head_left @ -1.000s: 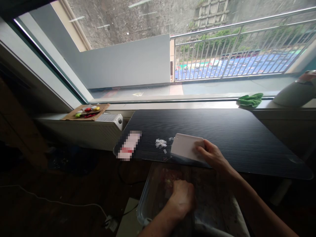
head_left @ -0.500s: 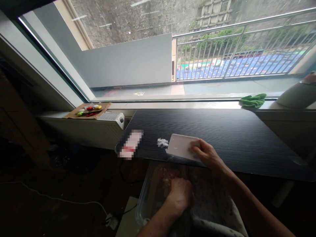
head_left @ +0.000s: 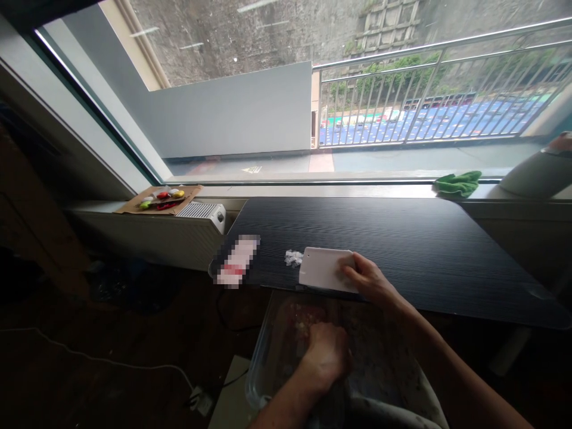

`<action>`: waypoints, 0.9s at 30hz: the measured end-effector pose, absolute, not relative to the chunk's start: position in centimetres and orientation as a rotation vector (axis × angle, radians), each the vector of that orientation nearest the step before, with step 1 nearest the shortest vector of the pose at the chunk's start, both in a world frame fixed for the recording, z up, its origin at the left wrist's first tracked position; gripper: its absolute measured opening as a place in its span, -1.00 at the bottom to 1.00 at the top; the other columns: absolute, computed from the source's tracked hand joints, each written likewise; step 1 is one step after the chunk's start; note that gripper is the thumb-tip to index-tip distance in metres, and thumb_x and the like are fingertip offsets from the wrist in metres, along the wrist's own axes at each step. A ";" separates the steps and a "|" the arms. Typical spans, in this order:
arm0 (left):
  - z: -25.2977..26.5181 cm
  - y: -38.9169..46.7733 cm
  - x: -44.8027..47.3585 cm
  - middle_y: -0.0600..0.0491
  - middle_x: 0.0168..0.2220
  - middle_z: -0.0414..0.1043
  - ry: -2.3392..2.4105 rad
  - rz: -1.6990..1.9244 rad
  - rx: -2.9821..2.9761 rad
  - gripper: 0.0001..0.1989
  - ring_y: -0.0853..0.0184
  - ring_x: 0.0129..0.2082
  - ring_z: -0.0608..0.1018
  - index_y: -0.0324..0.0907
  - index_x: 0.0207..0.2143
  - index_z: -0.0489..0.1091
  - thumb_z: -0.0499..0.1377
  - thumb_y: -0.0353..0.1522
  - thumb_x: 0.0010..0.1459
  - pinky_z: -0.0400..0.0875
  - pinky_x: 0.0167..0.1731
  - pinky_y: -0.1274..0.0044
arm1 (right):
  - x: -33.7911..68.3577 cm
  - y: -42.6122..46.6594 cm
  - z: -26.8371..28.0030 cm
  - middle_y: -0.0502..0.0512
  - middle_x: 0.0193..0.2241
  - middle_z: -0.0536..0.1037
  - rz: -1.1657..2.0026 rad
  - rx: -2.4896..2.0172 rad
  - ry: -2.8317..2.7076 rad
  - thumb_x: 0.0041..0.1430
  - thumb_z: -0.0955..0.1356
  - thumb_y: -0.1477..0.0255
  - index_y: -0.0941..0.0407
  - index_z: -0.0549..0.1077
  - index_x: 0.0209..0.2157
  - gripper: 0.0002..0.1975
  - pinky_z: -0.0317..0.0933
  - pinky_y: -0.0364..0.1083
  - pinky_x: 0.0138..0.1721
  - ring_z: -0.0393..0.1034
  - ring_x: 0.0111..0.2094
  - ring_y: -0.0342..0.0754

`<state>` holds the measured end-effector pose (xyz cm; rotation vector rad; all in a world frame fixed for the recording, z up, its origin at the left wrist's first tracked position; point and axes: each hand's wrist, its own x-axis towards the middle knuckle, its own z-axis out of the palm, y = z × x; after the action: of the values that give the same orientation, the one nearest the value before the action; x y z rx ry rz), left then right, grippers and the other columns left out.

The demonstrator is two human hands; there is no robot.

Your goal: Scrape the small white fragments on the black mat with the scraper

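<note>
My right hand (head_left: 367, 273) is closed on the right end of a white plastic scraper (head_left: 322, 268), a flat rectangular piece with a small hole near one corner. The scraper is at the front edge of the dark tabletop (head_left: 402, 238). Its left edge meets a small heap of white scraps (head_left: 293, 258). Below the table edge, my left hand (head_left: 326, 351) is curled into a fist over a clear plastic bin (head_left: 255, 372). Its fingertips are hidden, and I cannot tell what they grip. Small pale and reddish bits (head_left: 306, 316) show dimly inside the bin.
A blurred-out pink and white item (head_left: 236, 262) lies at the tabletop's left end. Colourful small things rest on cardboard (head_left: 129, 205) by the radiator (head_left: 201, 229). On the windowsill are a green cloth (head_left: 458, 183) and a grey-white container (head_left: 534, 173). A white cable (head_left: 111, 360) crosses the floor.
My right hand has brought the scraper slightly left and toward me, turning it so that its left edge stands squarer to the scraps. My left hand looks unmoved.
</note>
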<state>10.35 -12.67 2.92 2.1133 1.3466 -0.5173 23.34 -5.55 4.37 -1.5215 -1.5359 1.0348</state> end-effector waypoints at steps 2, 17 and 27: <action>3.0 -12.7 10.4 -0.26 -0.19 0.55 1.348 -0.517 2.108 -0.70 -0.01 -0.11 0.57 -0.33 -0.18 0.54 0.11 -0.40 0.09 0.47 -0.12 0.31 | 23.4 -5.9 4.6 -0.07 -0.57 0.32 1.079 -1.508 -1.568 -0.04 0.29 0.22 0.09 0.34 -0.48 -0.79 0.10 -0.14 -0.51 0.18 -0.51 -0.13; 2.5 -13.0 10.0 -0.26 -0.25 0.56 1.418 -0.479 2.147 -0.71 0.02 -0.17 0.59 -0.28 -0.23 0.56 0.10 -0.40 0.05 0.48 -0.16 0.30 | 29.8 -8.8 5.1 0.05 -0.46 0.53 0.762 -1.559 -1.169 0.05 0.36 0.22 0.10 0.45 -0.31 -0.75 0.32 -0.08 -0.43 0.44 -0.44 -0.02; 2.2 -13.1 10.3 -0.28 -0.24 0.56 1.420 -0.530 2.136 -0.69 0.02 -0.15 0.59 -0.30 -0.21 0.56 0.11 -0.42 0.02 0.47 -0.15 0.32 | 28.2 -7.3 4.3 0.08 -0.41 0.57 0.783 -1.507 -1.143 0.00 0.38 0.18 0.10 0.42 -0.27 -0.68 0.37 -0.03 -0.38 0.49 -0.41 0.01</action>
<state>10.27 -13.07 2.24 2.1361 1.4197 -0.5301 28.24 -7.35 4.33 -1.5072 -1.1427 0.7826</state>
